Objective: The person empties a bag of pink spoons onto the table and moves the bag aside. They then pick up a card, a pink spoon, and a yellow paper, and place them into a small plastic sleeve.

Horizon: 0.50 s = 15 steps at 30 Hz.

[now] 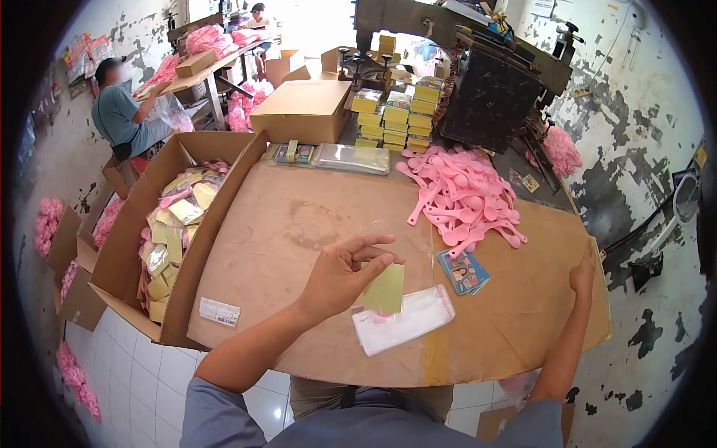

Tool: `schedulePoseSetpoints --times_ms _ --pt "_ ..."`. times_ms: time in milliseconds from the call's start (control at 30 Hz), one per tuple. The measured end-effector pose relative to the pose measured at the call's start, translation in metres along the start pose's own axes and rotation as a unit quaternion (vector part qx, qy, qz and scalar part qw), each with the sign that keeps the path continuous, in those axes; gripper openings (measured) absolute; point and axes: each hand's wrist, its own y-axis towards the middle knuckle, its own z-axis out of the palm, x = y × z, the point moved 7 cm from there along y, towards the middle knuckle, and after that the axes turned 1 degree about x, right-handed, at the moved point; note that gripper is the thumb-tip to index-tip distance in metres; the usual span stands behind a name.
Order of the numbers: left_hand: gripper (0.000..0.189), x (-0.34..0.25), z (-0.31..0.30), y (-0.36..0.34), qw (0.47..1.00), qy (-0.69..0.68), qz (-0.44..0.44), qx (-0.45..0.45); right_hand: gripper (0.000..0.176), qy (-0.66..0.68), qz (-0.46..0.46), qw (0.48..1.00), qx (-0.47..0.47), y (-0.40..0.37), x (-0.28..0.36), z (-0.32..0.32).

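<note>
Left hand (340, 278) pinches a flat yellow-green paper card (386, 290) by its top edge, long axis upright, just above the stack of clear plastic sleeves (407, 321). Right hand (584, 273) sits well apart at the brown cardboard worktop's (299, 224) right edge. Fingers possibly curled over it; I can't tell.

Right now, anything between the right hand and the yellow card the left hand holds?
Only a small stack of printed cards, lying flat on the cardboard top between the right hand and the yellow card in the left hand.
</note>
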Motion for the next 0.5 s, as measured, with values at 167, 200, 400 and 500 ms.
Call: schedulePoseSetpoints --times_ms 167,200,400,500 --pt "0.024 0.016 0.001 0.006 0.999 -0.045 0.013 -0.014 0.041 0.32 -0.193 0.927 -0.016 -0.068 0.2 -0.129" --pt "0.022 0.019 0.002 0.005 0.999 -0.042 0.004 -0.017 0.032 0.442 -0.212 0.87 0.044 -0.087 0.241 -0.148" --pt "0.023 0.029 0.005 0.004 0.999 -0.044 0.01 -0.009 0.033 0.604 -0.379 0.627 0.312 -0.185 0.385 -0.177" --pt "0.025 0.025 0.006 0.003 0.998 -0.058 0.004 0.01 0.031 0.659 -0.294 0.541 0.431 -0.193 0.404 -0.152"
